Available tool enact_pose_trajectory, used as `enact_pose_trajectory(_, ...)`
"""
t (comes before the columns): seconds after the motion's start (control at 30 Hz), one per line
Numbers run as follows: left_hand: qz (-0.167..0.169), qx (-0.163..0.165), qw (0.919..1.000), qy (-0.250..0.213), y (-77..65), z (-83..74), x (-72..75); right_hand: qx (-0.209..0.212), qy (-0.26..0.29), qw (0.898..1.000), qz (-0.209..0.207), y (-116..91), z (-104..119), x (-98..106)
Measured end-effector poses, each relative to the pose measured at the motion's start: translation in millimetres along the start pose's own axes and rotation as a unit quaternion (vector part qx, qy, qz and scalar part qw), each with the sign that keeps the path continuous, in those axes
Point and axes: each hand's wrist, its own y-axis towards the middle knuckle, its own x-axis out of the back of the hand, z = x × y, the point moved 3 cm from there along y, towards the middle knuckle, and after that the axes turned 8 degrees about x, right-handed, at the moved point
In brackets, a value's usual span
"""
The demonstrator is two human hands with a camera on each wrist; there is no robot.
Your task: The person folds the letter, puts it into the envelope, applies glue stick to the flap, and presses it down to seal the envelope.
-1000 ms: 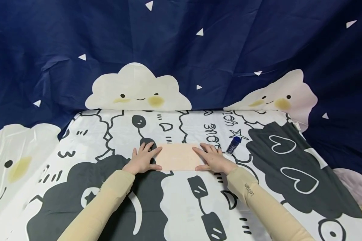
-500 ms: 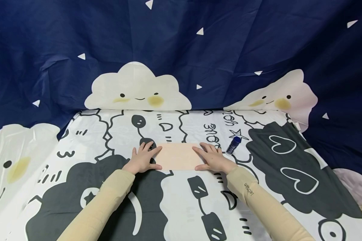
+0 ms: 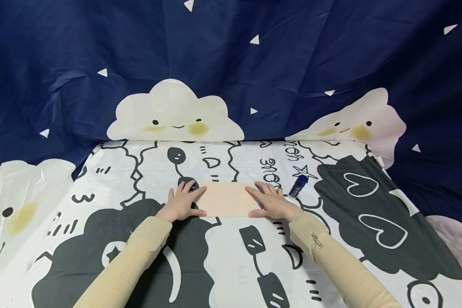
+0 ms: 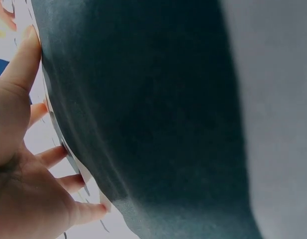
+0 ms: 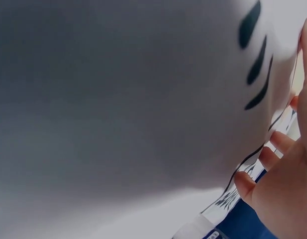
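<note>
A pale peach rectangle of paper lies flat on the patterned cloth in the middle of the head view. My left hand rests at its left edge, thumb and forefinger spread onto the corners. At the opposite edge, my right hand touches the paper the same way. Both wrist views show the fingertips down on the surface, with the fingers spread and mostly straight. Just beyond the right hand lies a dark blue tube that looks like a glue stick, apart from the hand.
A white cloth with black and grey cartoon drawings covers the table. Behind it hangs a dark blue curtain with white triangles and smiling clouds. The table's far edge runs beneath the clouds.
</note>
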Motion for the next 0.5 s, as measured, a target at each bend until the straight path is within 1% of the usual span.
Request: enact_pose_trajectory(0.5,0.005,0.002,0.9999,-0.010,7.3,1.1,3.5,0.005,-0.007,1.000,-0.001,5.0,-2.2,6.0)
